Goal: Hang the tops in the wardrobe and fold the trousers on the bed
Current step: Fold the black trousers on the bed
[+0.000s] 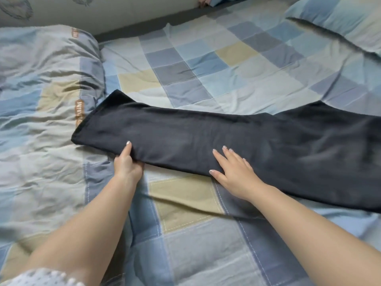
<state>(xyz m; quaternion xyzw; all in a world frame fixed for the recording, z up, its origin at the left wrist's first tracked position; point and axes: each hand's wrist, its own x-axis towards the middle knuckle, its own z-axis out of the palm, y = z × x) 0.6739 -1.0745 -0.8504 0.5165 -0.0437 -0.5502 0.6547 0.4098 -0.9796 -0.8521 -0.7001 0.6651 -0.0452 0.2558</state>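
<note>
Checked bed w/ dark trousers lying flat lengthwise; left hand pinches edge, right hand flat on top

Pale wall with faint leaf print along top. Bed under checked sheet — blue, grey, beige squares. Rumpled matching duvet at left — matching pillow top right. Soft, even light.

Bed in a blue, grey and tan checked sheet, dark trousers lying lengthwise from 9 to 3 o'clock, rumpled quilt bunching at 9 o'clock, pillow sitting at 1 o'clock.
</note>
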